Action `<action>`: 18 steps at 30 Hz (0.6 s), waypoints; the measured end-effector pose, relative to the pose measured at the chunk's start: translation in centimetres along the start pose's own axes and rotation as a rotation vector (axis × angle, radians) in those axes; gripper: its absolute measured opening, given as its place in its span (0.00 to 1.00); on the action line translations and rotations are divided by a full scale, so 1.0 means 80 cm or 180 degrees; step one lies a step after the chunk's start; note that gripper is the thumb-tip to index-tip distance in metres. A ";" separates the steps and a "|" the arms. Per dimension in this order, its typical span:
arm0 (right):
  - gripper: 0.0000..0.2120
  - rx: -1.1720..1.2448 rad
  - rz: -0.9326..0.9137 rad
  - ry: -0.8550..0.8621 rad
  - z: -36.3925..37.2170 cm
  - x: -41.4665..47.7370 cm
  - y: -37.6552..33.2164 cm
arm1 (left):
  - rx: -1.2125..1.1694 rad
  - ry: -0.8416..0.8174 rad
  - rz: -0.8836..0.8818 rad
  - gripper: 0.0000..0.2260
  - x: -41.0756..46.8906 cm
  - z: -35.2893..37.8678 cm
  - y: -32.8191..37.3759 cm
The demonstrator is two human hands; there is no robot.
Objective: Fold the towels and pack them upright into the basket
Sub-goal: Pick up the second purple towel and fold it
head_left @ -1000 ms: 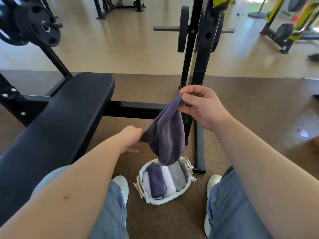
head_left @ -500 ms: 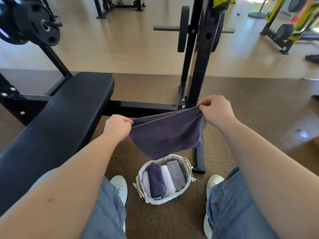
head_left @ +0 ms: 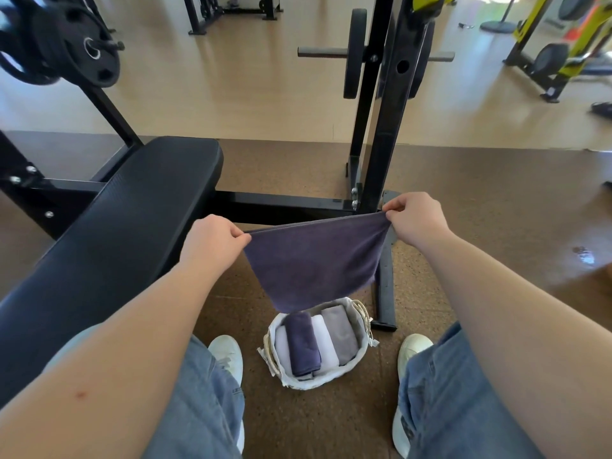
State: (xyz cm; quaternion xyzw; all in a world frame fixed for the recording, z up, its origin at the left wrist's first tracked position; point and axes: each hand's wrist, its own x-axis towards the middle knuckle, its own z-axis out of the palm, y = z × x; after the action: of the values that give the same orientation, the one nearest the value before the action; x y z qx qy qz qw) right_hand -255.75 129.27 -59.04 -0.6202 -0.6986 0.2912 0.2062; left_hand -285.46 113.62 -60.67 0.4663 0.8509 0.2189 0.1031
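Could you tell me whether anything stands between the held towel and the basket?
Nothing visible does. The towel, pinched by the left hand and right hand, hangs in open air over the basket. Folded towels already fill most of it.

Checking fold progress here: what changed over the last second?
The left hand and right hand moved apart, pulling the dark purple towel from a bunched drape into a taut flat sheet; both still pinch its top corners. The basket and its folded towels stayed put.
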 end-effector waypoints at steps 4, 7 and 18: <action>0.11 0.0327 0.0211 -0.0106 -0.002 0.003 -0.003 | -0.0583 0.0270 -0.0082 0.04 0.001 -0.011 0.000; 0.07 0.0740 0.0349 -0.0204 -0.006 0.005 -0.008 | -0.0712 0.0495 -0.0065 0.01 0.001 -0.019 0.002; 0.08 0.0757 0.0000 0.0060 -0.011 0.004 -0.009 | -0.0503 0.0303 0.0032 0.19 0.006 -0.020 0.016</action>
State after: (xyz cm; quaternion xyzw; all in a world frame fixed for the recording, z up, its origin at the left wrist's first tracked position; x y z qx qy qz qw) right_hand -255.77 129.70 -57.96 -0.5940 -0.6572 0.3661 0.2849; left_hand -285.40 114.21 -58.64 0.4501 0.8325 0.3078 0.0979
